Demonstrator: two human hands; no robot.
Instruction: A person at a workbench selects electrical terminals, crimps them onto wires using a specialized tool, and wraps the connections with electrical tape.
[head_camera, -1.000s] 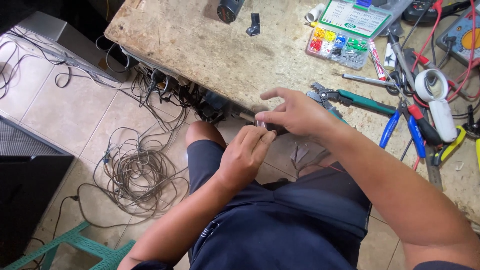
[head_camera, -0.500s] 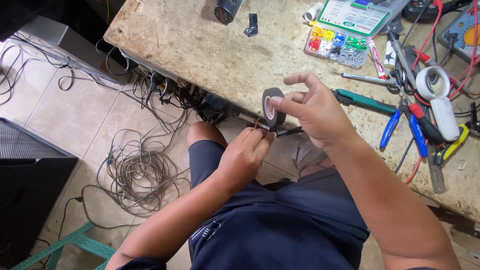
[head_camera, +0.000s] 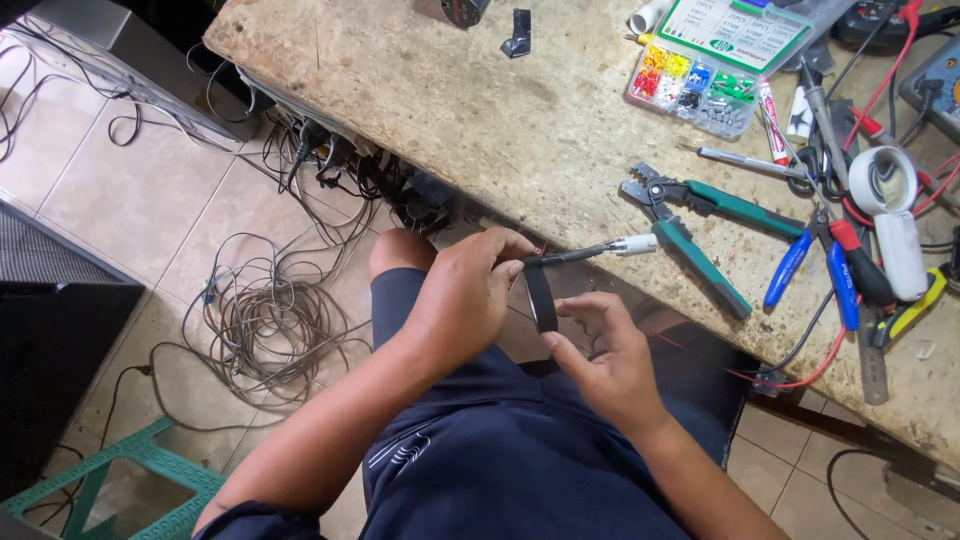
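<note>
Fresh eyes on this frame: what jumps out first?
Dead centre, the left hand pinches a thin dark cable at the bench edge, while the right hand holds a roll of black tape just under it. Green-handled pliers lie on the worn bench; a wire tangle sprawls on the floor, left.

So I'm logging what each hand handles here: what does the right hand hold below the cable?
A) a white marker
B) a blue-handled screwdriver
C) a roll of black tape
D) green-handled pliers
C: the right hand holds a roll of black tape just under the cable that the left hand grips; the green-handled pliers lie untouched on the workbench.
</note>
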